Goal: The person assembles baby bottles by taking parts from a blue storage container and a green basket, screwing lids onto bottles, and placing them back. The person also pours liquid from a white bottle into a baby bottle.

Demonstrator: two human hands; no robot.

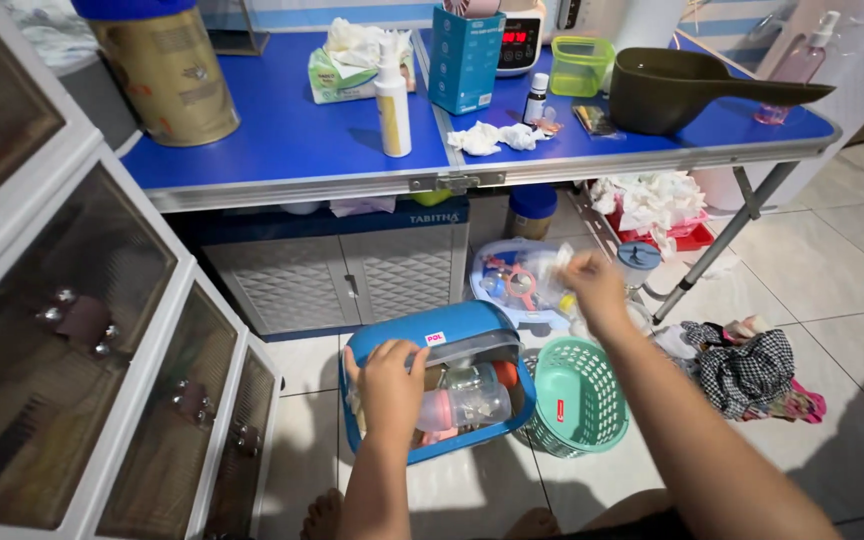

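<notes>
My left hand [389, 385] rests on the near rim of a blue plastic box [422, 335] on the floor. The box has a half-open lid and holds baby bottles [472, 400], one of them pink. My right hand [597, 285] reaches farther out and is blurred; it grips a clear plastic item [552, 270] above a light blue tray [497, 290] of small baby things. A green basket [582, 395] stands just right of the box.
A blue folding table [282, 140] carries a large tin [167, 70], a spray bottle [392, 100], tissues, a teal carton and a dark scoop [667, 90]. White drawers [92, 350] stand at left. A checked cloth [747, 370] lies on the tiles at right.
</notes>
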